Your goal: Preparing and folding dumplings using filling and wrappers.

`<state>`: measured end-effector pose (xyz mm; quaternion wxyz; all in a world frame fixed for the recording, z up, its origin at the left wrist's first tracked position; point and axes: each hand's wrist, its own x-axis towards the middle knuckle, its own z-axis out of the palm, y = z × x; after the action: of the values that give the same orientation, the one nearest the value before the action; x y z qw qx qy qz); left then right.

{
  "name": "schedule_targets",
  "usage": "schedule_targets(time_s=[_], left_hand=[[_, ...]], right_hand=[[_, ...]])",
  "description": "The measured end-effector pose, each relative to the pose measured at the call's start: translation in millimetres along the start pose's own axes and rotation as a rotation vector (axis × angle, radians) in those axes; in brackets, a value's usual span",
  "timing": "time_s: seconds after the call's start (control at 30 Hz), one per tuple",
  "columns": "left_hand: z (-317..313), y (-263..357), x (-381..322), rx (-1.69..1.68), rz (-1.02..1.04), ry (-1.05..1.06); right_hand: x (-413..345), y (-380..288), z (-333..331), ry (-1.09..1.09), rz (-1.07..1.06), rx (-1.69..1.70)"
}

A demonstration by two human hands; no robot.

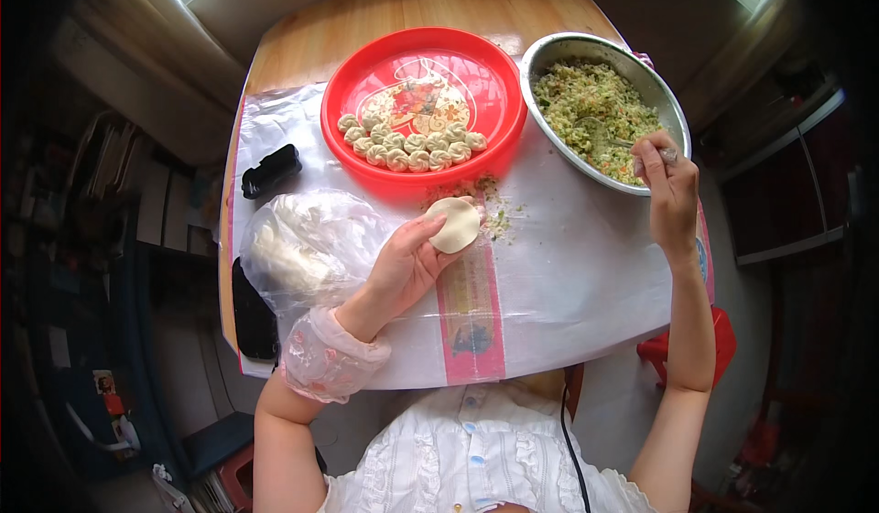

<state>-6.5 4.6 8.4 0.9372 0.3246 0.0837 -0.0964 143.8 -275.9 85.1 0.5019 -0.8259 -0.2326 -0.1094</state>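
Observation:
A round dough wrapper lies flat on the fingers of my left hand, with the thumb over its edge. My right hand grips the handle of a metal spoon, whose bowl rests in chopped filling inside a steel bowl. Up ahead, a round red plastic tray holds several pleated dumplings along its near side. Next to my left hand, a thin plastic bag contains pale dough pieces or wrappers, which cannot be told apart.
Scattered filling crumbs lie on the plastic-sheeted table, just below the tray. A black object sits left of the tray, and a dark flat object lies at the left edge. A red stool stands beyond the right edge.

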Motion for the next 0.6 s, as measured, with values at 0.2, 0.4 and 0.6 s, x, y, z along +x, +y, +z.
schedule_targets(time_s=[0.2, 0.4, 0.6], left_hand=[[5.1, 1.3, 1.6, -0.011, -0.002, -0.014], [1.0, -0.9, 2.6, -0.037, -0.002, -0.008], [2.1, -2.2, 2.1, -0.013, -0.007, -0.002]], right_hand=[[-4.3, 9.1, 3.3, 0.055, 0.072, 0.112], [-4.8, 15.6, -3.1, 0.111, 0.143, 0.377], [-4.5, 23.6, -8.4, 0.209, 0.097, 0.385]])
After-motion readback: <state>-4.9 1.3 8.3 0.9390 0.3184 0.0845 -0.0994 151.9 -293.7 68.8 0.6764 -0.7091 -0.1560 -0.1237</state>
